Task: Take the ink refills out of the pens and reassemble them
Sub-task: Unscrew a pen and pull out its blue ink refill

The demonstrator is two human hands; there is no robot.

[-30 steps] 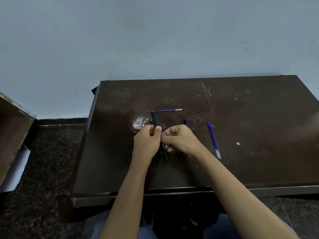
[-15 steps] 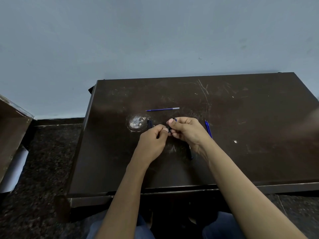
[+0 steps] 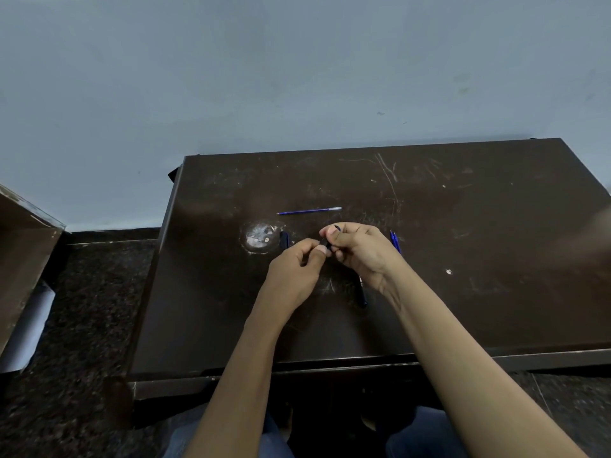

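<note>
My right hand point(image 3: 362, 254) grips a dark pen point(image 3: 361, 292) whose barrel runs under the palm and sticks out toward me. My left hand point(image 3: 296, 271) pinches the pen's front end point(image 3: 325, 243) with thumb and forefinger, touching the right hand's fingers. A loose blue ink refill point(image 3: 309, 211) lies crosswise on the table behind the hands. A second blue refill point(image 3: 395, 241) peeks out from behind my right hand. A short dark pen piece point(image 3: 284, 240) lies left of the hands.
The dark scratched table point(image 3: 496, 292) has a white worn patch point(image 3: 260, 238) beside the short pen piece. A wall stands right behind the table. A brown board and a white roll point(image 3: 28, 328) sit on the floor at the left.
The pen has passed from under my left hand into my right, and its near end has swung right. Both hands have shifted right and away from me. The short dark piece lies uncovered.
</note>
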